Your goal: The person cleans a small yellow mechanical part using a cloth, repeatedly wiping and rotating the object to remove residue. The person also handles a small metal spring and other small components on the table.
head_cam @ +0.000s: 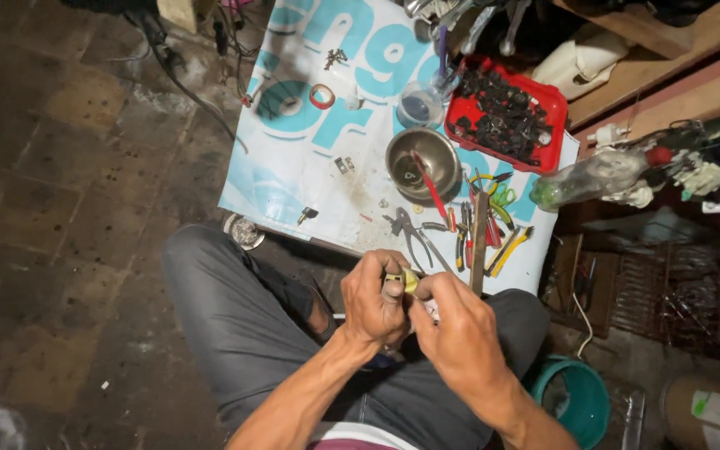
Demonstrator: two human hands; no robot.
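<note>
Both my hands meet over my lap, above my crossed legs in grey trousers. My left hand [372,300] pinches a small yellowish part [405,281] between thumb and fingers. My right hand [458,329] closes on the same small part from the right side. Its exact shape is mostly hidden by my fingers. Just beyond my hands, pliers [410,233] and several screwdrivers and cutters [481,237] lie on a white and blue printed sheet [293,175] spread on the floor.
A steel bowl [420,158] holds a red-handled tool. A red tray [510,117] is full of dark parts. A tape roll [322,96], a clear cup [418,107], a plastic bottle [589,177], a teal bucket [581,400] and cables [177,67] surround me on the dark stone floor.
</note>
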